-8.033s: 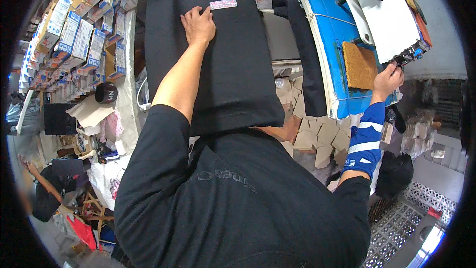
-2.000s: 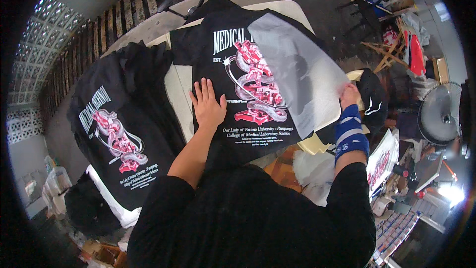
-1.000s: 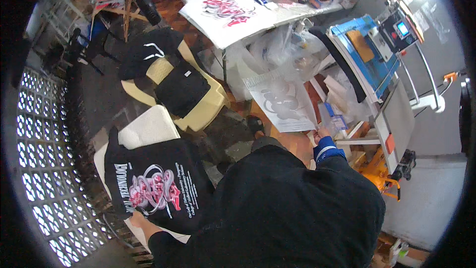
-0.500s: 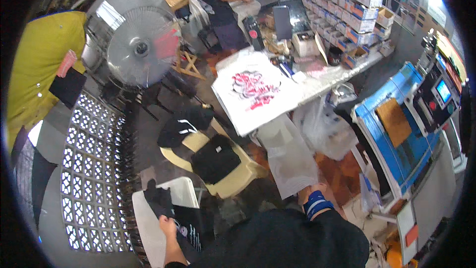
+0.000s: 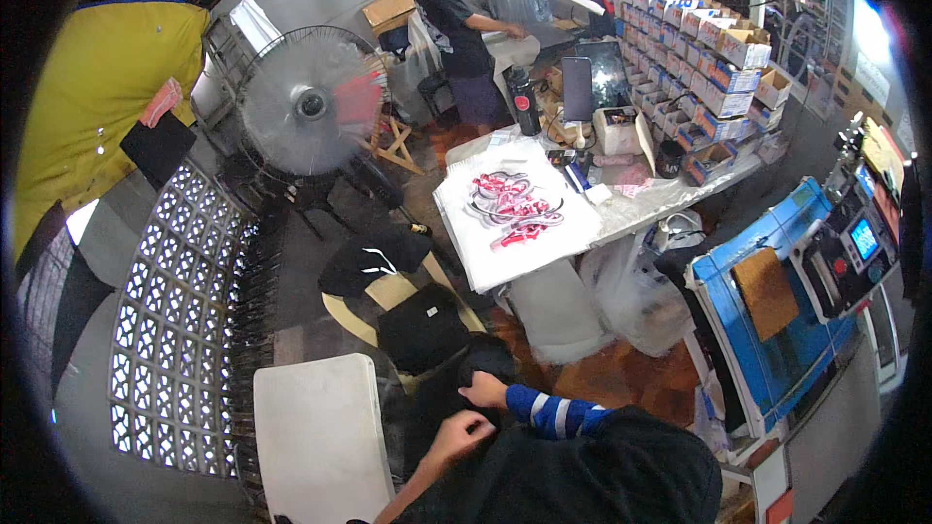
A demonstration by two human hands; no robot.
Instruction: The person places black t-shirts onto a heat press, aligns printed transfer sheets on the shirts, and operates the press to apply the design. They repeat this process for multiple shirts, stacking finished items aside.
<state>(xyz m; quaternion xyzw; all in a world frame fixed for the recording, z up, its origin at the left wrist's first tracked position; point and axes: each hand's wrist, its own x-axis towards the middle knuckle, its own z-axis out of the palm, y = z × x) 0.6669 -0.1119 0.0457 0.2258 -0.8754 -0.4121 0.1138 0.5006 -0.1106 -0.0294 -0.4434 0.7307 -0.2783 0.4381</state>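
Observation:
A black garment [image 5: 427, 419] hangs in front of my body, past the right edge of the white tabletop [image 5: 320, 427]. My right hand [image 5: 487, 392], below a blue sleeve cuff with white stripes, is closed on its upper part. My left hand [image 5: 460, 435] lies just nearer to me with curled fingers against the dark cloth; what they grip, if anything, is hard to make out. Beyond the garment, a folded black garment [image 5: 422, 328] rests on a cream plastic chair [image 5: 348, 320]. Another black garment with white strings [image 5: 374, 260] drapes over that chair's back.
A worktable with white printed sheets [image 5: 519, 218] stands ahead, a grey seat [image 5: 555, 311] and plastic bag [image 5: 646, 306] below it. To the right is a blue-topped press [image 5: 767, 281]. A large fan [image 5: 311, 102] stands at left; a person [image 5: 456, 34] works behind.
The black garment has left the white tabletop and moved right, in front of me. My left hand has come rightward and my right hand leftward, so both are now close together at the cloth.

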